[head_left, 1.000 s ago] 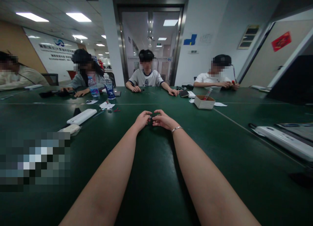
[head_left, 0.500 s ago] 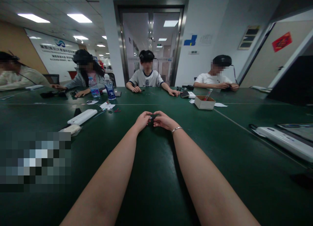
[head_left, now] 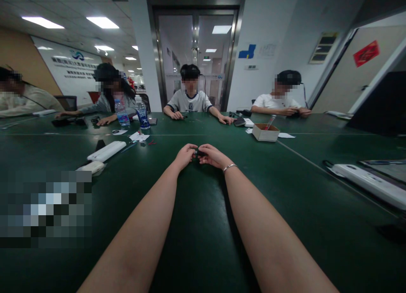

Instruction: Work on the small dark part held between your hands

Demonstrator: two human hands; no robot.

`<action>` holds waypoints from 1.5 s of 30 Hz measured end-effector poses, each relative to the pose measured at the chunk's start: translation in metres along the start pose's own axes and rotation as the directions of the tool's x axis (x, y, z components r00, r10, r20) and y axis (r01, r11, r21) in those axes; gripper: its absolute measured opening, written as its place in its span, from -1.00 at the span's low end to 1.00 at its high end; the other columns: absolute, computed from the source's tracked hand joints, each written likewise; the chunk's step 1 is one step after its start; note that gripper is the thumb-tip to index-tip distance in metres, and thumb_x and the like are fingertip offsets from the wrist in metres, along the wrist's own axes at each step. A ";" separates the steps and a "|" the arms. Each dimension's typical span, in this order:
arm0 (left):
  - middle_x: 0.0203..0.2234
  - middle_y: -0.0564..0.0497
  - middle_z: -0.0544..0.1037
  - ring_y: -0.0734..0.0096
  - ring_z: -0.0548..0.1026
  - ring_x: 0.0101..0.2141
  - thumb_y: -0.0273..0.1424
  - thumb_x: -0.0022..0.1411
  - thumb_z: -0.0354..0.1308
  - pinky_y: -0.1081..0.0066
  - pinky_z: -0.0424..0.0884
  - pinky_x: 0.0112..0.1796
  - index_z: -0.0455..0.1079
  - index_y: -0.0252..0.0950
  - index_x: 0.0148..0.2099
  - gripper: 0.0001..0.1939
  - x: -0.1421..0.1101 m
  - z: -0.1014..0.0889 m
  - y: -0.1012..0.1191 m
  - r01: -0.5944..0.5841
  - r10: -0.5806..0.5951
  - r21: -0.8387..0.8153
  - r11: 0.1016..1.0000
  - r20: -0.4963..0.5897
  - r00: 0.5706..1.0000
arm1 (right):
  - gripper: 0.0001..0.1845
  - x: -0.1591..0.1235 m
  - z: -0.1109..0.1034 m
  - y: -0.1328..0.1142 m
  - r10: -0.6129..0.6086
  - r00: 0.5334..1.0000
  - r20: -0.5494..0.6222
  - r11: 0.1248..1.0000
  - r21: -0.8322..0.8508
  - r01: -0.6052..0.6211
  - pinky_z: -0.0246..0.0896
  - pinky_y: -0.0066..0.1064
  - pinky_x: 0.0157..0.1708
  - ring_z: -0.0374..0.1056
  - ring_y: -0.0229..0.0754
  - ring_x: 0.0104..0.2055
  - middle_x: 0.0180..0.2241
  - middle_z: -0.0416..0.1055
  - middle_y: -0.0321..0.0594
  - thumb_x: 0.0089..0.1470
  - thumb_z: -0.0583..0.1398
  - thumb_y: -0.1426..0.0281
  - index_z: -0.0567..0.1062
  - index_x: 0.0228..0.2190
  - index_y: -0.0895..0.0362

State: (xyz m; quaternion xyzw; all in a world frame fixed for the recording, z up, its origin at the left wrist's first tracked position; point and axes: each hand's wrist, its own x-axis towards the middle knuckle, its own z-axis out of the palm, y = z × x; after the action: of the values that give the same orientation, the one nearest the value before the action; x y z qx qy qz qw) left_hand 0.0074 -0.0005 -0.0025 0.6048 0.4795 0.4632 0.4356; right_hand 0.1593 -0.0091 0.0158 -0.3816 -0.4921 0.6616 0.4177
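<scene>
Green tabletop: spreads beneath both forearms, which reach forward from the bottom edge of my head-camera feed.
Left hand: fingers bent inward, thumb and forefinger pinching the pale end of a small dark object.
Right hand: faces the left one, fingertips pinching the dark part; a silver bracelet rings the wrist.
Object's place: between the two sets of fingertips, straight ahead of my camera; from where I watch, I cannot tell whether it is one piece or two.
Left side: a white power strip lies well apart from the left hand, with a pale rounded item near its closer end.
Bottles: I see a clear bottle and a blue-labelled bottle upright, side by side, farther off.
Pale box: beyond the right hand, a clear tube slanting out.
Opposite: a co-worker in a white shirt, forearms on the tabletop.
</scene>
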 end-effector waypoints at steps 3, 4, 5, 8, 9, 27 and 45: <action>-0.60 0.11 0.32 0.58 0.29 -0.59 -0.50 0.10 -0.02 0.58 0.18 -0.60 0.36 -0.32 -0.14 -0.74 0.000 0.000 0.000 0.004 -0.004 -0.001 1.000 0.004 1.000 | -0.69 0.002 -0.001 0.001 -0.002 1.000 0.004 1.000 -0.031 0.002 0.38 -0.47 -0.60 0.31 -0.36 -0.64 -0.57 0.32 -0.42 -0.03 0.22 0.58 0.23 -0.28 0.08; -0.59 0.10 0.33 0.58 0.30 -0.59 -0.50 0.10 -0.02 0.58 0.18 -0.60 0.36 -0.32 -0.15 -0.74 0.000 0.000 0.000 0.002 -0.002 -0.003 1.000 0.002 1.000 | -0.68 0.003 -0.001 0.001 -0.006 1.000 0.011 1.000 -0.027 0.006 0.39 -0.46 -0.59 0.32 -0.36 -0.63 -0.57 0.32 -0.42 -0.03 0.22 0.58 0.23 -0.27 0.08; -0.59 0.10 0.33 0.58 0.30 -0.58 -0.51 0.10 -0.02 0.59 0.18 -0.60 0.36 -0.32 -0.15 -0.75 0.000 0.000 0.000 0.000 0.000 -0.005 1.000 0.000 1.000 | -0.70 0.003 -0.001 0.002 -0.009 1.000 0.015 1.000 -0.023 0.009 0.40 -0.46 -0.58 0.32 -0.35 -0.63 -0.56 0.33 -0.42 -0.02 0.22 0.56 0.23 -0.27 0.07; -0.58 0.09 0.33 0.58 0.31 -0.57 -0.51 0.10 -0.01 0.60 0.18 -0.60 0.36 -0.32 -0.16 -0.76 -0.001 0.000 0.000 -0.005 0.005 -0.009 1.000 -0.002 1.000 | -0.80 0.004 -0.001 0.002 0.004 1.000 0.006 0.999 -0.032 -0.003 0.38 -0.45 -0.61 0.31 -0.36 -0.64 -0.56 0.32 -0.40 0.03 0.19 0.47 0.25 -0.31 0.08; -0.59 0.10 0.33 0.58 0.31 -0.57 -0.51 0.10 -0.01 0.60 0.18 -0.60 0.36 -0.32 -0.16 -0.76 -0.001 0.000 0.000 -0.003 0.003 -0.010 1.000 -0.001 1.000 | -0.79 0.003 -0.001 0.002 0.006 1.000 0.003 0.999 -0.036 -0.005 0.38 -0.46 -0.61 0.30 -0.37 -0.65 -0.56 0.32 -0.41 0.02 0.20 0.48 0.25 -0.31 0.08; -0.60 0.11 0.33 0.58 0.31 -0.58 -0.51 0.09 -0.01 0.59 0.17 -0.59 0.36 -0.32 -0.16 -0.76 0.000 0.001 0.000 0.008 -0.008 -0.005 1.000 -0.004 1.000 | -0.71 0.003 -0.001 0.001 0.001 1.000 0.017 1.000 -0.027 -0.001 0.38 -0.47 -0.61 0.31 -0.36 -0.63 -0.57 0.33 -0.42 -0.02 0.21 0.56 0.25 -0.28 0.08; -0.59 0.10 0.33 0.58 0.30 -0.58 -0.52 0.11 -0.03 0.58 0.20 -0.58 0.36 -0.32 -0.15 -0.74 -0.001 0.000 0.001 -0.005 0.005 0.008 1.000 0.003 1.000 | -0.77 0.002 0.001 0.000 0.011 1.000 0.003 1.000 0.027 -0.011 0.47 -0.39 -0.49 0.37 -0.34 -0.55 -0.51 0.37 -0.36 0.04 0.18 0.60 0.27 -0.29 0.10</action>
State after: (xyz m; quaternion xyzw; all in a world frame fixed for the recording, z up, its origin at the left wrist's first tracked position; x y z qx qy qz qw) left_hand 0.0073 -0.0017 -0.0016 0.6083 0.4793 0.4614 0.4328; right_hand 0.1574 -0.0072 0.0162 -0.3778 -0.4816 0.6711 0.4184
